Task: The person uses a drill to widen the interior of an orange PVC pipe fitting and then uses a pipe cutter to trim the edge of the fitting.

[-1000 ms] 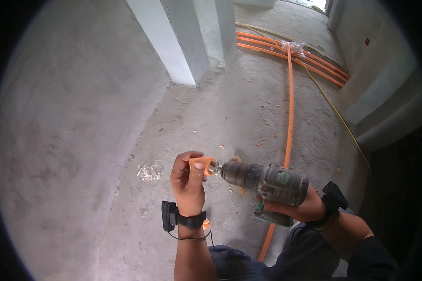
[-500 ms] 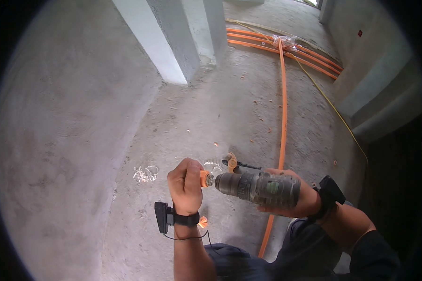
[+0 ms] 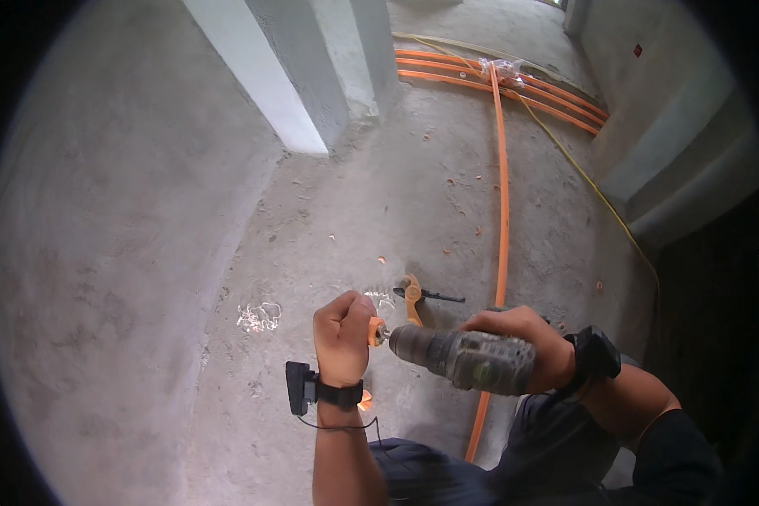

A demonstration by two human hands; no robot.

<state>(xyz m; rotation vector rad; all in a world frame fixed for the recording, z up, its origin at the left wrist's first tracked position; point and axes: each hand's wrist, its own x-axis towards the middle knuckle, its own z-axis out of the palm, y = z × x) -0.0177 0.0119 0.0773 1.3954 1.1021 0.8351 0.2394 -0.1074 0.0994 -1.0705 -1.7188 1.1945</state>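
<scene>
My left hand (image 3: 342,336) is closed around a short orange fitting (image 3: 374,331), most of it hidden by my fingers. My right hand (image 3: 551,347) grips a dusty grey cordless drill (image 3: 474,358) from the right; its handle is hidden beneath the body. The drill lies tilted, chuck toward the left hand, and a short metal bit (image 3: 384,335) bridges chuck and fitting. Whether the bit sits inside the fitting I cannot tell. Just beyond the drill, an orange pipe cutter (image 3: 413,297) with a black handle rests on the floor.
A long orange pipe (image 3: 503,194) runs along the concrete floor, passing under the right hand, toward several crossing pipes (image 3: 565,103). Pale shavings (image 3: 260,317) lie at left. An orange scrap (image 3: 364,400) sits by my left wrist. Yellow hose (image 3: 599,192) curves along the right; a pillar (image 3: 299,110) stands ahead.
The drill has tilted, its rear end swinging nearer to me. My left hand has turned and shifted slightly right with the fitting. The whole view has drifted a little.
</scene>
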